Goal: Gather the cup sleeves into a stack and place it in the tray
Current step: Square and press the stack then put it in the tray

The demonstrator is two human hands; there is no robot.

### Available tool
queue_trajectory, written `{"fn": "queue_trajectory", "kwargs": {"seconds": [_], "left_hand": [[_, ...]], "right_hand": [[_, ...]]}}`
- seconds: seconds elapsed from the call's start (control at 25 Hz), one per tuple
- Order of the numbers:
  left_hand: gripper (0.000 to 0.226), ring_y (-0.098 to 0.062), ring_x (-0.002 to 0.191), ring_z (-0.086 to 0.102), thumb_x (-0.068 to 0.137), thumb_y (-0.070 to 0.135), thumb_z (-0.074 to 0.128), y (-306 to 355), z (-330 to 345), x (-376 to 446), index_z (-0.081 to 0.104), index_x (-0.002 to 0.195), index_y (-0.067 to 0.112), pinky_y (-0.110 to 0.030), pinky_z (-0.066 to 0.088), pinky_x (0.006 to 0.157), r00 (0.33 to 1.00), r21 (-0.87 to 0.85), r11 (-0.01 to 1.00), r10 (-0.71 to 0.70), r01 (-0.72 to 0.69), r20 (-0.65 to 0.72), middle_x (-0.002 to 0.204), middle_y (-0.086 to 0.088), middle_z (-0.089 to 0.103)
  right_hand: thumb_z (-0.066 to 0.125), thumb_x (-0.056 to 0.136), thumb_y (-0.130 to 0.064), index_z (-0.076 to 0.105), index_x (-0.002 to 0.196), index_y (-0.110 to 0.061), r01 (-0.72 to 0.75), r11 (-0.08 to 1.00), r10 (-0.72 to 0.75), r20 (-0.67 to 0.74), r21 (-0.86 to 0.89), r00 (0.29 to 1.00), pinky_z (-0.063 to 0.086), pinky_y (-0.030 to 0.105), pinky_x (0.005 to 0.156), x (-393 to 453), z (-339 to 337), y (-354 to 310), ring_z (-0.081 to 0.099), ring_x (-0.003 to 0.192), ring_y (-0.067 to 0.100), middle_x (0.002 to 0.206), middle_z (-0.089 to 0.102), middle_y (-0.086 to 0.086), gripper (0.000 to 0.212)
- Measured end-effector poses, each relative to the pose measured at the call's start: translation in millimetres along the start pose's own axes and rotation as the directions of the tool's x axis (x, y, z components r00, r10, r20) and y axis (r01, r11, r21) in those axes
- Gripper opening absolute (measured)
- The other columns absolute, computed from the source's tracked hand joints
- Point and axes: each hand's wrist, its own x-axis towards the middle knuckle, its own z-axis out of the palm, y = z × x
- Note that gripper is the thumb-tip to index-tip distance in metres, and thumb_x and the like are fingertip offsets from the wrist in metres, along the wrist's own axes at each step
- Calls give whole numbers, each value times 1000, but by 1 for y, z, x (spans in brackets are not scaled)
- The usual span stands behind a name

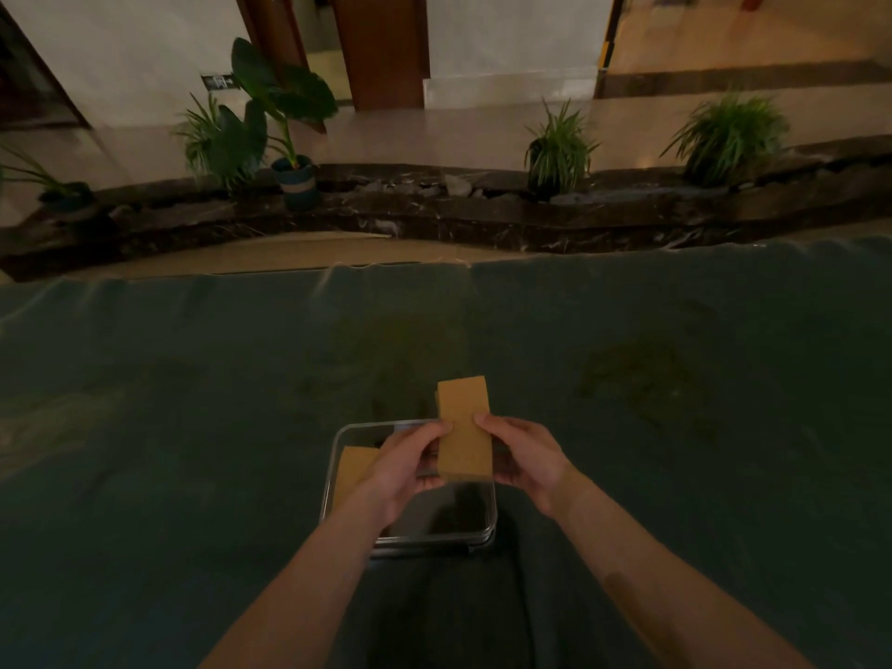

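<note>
Both hands hold a small stack of brown cardboard cup sleeves (464, 434) upright above the far right part of the tray (490, 511). The left hand (410, 468) closes on the stack's left edge, thumb on the front face and fingers behind. The right hand (523, 458) closes on the right edge in the same way, thumb tip on the front near the middle. At the top left of the stack a second sleeve edge shows slightly offset behind the front one; the number of sleeves cannot be told.

The tray is clear plastic with rounded corners and sits on a dark green cloth (193, 427) covering the table. Another brown sleeve (352, 470) lies inside the tray at its left side, partly hidden by the left hand.

Potted plants (557, 147) stand on the dark stone ledge beyond the table. Lighting is dim.
</note>
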Motion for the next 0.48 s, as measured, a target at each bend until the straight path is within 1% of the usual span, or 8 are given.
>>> {"fn": "queue_trajectory", "kwargs": {"seconds": [0.12,0.2,0.28,0.4,0.48], "left_hand": [[44,-27,111,64,88,35,67,-2,-3,13,60,125,13,-40,51,88,1000,1,1000,-1,1,6,122,-14,67],[53,-28,113,64,82,39,72,-5,-5,23,58,127,15,-41,52,88,1000,2,1000,-12,12,-3,123,-12,67],[64,-28,113,64,75,45,77,-9,-8,33,56,128,17,-40,54,87,1000,16,1000,-25,25,-19,123,-11,67],[56,-28,112,64,81,43,72,-12,-10,41,55,128,18,-39,54,86,998,25,999,-39,40,-39,122,-11,66],[54,-28,112,62,83,42,70,-15,-14,46,54,128,18,-41,53,89,996,15,998,-57,58,-62,123,-11,64]], "right_hand": [[76,82,-40,68,114,-16,-10,1000,10,-25,-1,1000,51,51,101,13,0,4,67,109,30,119,70,11,41],[75,83,-38,68,112,-16,-9,1000,9,-39,-14,999,51,51,102,18,-1,5,67,108,30,117,70,10,37],[75,83,-39,68,112,-18,-26,999,25,-52,-26,998,50,50,102,23,-3,6,67,108,29,116,70,9,37],[76,81,-44,67,116,-20,-42,997,39,-47,-61,998,50,48,102,32,-1,8,66,107,24,116,70,6,44],[73,83,-47,66,119,-19,-45,994,39,-58,-101,998,52,44,97,38,1,10,66,105,21,114,70,3,46]]}}
